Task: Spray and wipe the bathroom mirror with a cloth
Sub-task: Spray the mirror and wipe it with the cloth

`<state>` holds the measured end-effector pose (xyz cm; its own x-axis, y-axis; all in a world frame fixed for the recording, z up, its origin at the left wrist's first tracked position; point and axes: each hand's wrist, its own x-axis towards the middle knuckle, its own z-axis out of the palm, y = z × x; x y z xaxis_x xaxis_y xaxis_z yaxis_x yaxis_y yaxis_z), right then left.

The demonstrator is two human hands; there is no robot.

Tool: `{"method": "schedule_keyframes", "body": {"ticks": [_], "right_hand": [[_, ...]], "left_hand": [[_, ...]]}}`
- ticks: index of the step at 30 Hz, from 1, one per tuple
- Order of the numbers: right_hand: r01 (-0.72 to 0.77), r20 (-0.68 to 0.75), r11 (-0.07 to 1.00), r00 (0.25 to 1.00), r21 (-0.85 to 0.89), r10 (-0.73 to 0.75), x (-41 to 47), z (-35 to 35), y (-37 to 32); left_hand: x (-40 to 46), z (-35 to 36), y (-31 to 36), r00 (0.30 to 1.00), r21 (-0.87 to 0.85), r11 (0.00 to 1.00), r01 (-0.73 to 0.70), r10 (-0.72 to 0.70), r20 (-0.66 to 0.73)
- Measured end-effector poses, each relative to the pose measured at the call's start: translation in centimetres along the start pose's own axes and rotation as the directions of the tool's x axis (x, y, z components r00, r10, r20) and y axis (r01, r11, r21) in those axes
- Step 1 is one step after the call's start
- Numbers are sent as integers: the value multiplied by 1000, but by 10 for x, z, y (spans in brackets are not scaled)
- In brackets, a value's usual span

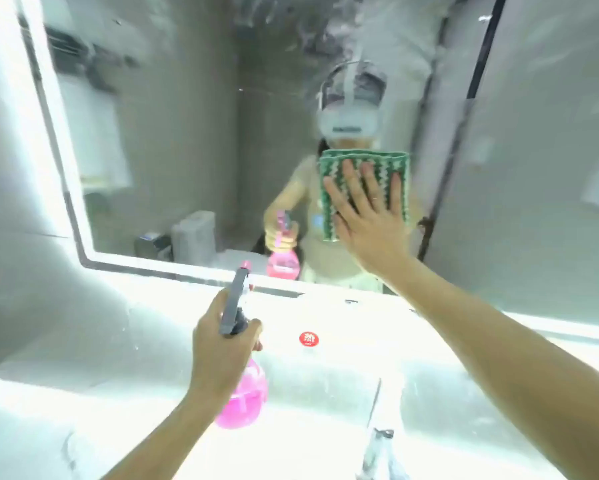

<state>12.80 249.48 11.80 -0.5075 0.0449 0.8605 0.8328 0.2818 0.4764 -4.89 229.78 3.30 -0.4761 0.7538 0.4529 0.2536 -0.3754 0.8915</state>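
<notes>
The bathroom mirror [194,133] fills the upper view, with cloudy smears near its top centre. My right hand [367,216] presses a green and white zigzag cloth [398,168] flat against the glass, fingers spread straight. My left hand [221,344] grips the neck of a pink spray bottle [244,396] with a grey trigger head, held above the counter and pointing toward the mirror. The mirror reflects the bottle, the cloth and the person.
A bright white counter [325,320] runs below the mirror, bearing a round red sticker [308,339]. A chrome tap [377,441] rises at the bottom right over the basin. The mirror's lit frame edge [53,140] runs down the left.
</notes>
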Motion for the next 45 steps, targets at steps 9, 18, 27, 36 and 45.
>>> {"method": "schedule_keyframes", "body": {"ticks": [9,18,27,36,45], "right_hand": [[129,82,983,987,130,-140,14,16,-123],[294,104,948,946,123,-307,7,9,-66],[158,103,987,982,32,-161,-56,-22,36],[88,110,996,990,-23,-85,-131,-37,112],[-97,103,995,990,-20,98,-104,-17,54]], "left_hand": [[35,-69,-18,999,134,990,-52,52,0],[41,-30,-17,997,116,993,-30,22,73],[19,34,-3,994,83,996,-34,25,105],[-14,98,17,986,-20,999,37,-33,164],[-5,82,10,995,55,998,-11,5,97]]}}
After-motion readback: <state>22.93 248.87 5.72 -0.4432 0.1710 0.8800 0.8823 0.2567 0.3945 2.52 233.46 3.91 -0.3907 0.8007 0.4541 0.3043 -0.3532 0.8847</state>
